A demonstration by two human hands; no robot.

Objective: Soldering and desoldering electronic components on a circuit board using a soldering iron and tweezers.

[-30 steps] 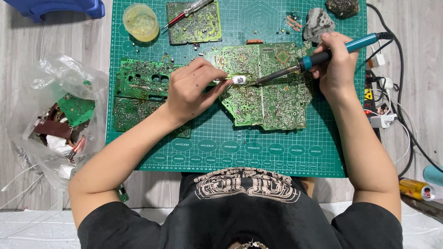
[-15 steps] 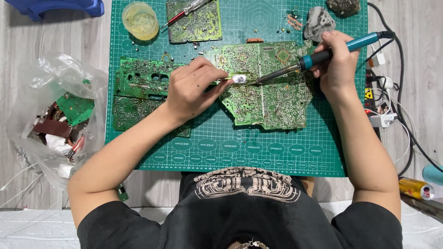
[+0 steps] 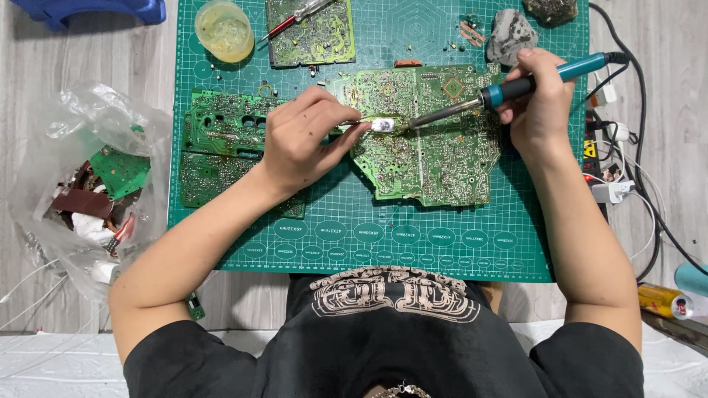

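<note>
Green mat [image 3: 221, 243]: circuit board [image 3: 442, 155] between both hands.

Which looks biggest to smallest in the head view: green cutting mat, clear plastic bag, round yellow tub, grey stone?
1. Green cutting mat
2. Clear plastic bag
3. and 4. Round yellow tub and grey stone: close in size, so no firm ranking.

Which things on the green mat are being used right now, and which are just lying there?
In use:
right hand holding soldering iron
left hand pinching a small silver part
big circuit board

Lying about:
yellow cup
screwdriver
bag of scrap
two grey lumps
</note>
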